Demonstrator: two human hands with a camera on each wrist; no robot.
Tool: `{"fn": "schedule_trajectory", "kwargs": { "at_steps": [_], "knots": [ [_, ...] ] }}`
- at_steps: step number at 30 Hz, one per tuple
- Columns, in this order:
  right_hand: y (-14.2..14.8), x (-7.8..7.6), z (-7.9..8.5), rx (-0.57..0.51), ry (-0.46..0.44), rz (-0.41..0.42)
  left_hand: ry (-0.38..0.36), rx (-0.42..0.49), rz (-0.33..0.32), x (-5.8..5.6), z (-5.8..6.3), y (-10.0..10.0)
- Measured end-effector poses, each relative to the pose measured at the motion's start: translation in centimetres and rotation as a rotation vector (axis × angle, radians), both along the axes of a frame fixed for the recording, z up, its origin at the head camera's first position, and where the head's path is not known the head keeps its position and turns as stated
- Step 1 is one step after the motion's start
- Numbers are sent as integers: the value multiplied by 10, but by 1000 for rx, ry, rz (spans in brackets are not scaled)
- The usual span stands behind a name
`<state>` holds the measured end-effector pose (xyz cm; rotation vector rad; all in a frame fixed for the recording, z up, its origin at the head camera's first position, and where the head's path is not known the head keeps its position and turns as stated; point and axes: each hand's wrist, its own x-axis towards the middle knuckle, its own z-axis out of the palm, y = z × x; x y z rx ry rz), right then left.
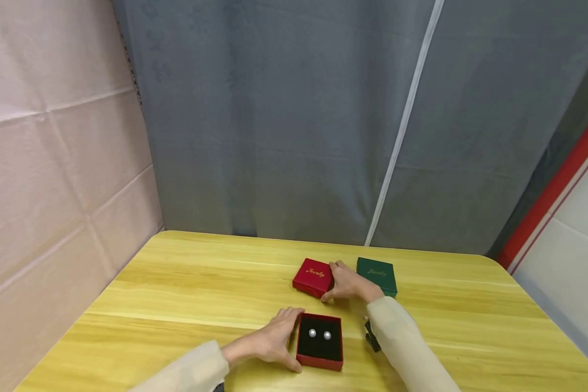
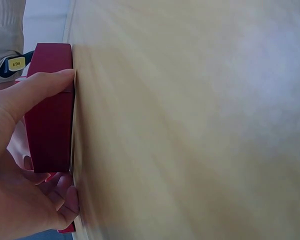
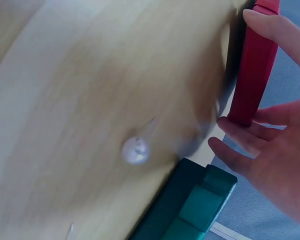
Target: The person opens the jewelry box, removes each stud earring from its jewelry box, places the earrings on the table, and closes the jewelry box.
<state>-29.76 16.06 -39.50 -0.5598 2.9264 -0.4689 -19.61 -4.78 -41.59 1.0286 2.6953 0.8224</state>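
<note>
An uncovered red jewelry box point(image 1: 319, 363) sits near the front of the table, with two pearl earrings point(image 1: 327, 335) on its black insert. My left hand point(image 1: 274, 336) holds this box at its left side, thumb at the near corner and fingertips at the far one. Farther back, my right hand point(image 1: 348, 281) grips the right side of a red jewelry box lid point(image 1: 312, 275) with gold lettering, between thumb and fingers. Whether anything lies under that lid is hidden. In the right wrist view a loose pearl earring point(image 3: 136, 150) lies on the wood, screened by my forearm in the head view.
A green jewelry box point(image 1: 376, 272) with gold lettering stands just behind my right wrist, partly covered by it. At the bottom of the right wrist view a thin metal pin point(image 3: 70, 232) shows. Grey curtain point(image 1: 274, 136) hangs along the table's back edge.
</note>
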Motion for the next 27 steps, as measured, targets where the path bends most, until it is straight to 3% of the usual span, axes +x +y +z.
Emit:
{"fn": "schedule_trajectory", "kwargs": {
  "at_steps": [27],
  "knots": [
    [3,1,-1,-15,-45,-30,-20,7,-19,-2,-1,0]
  ]
}}
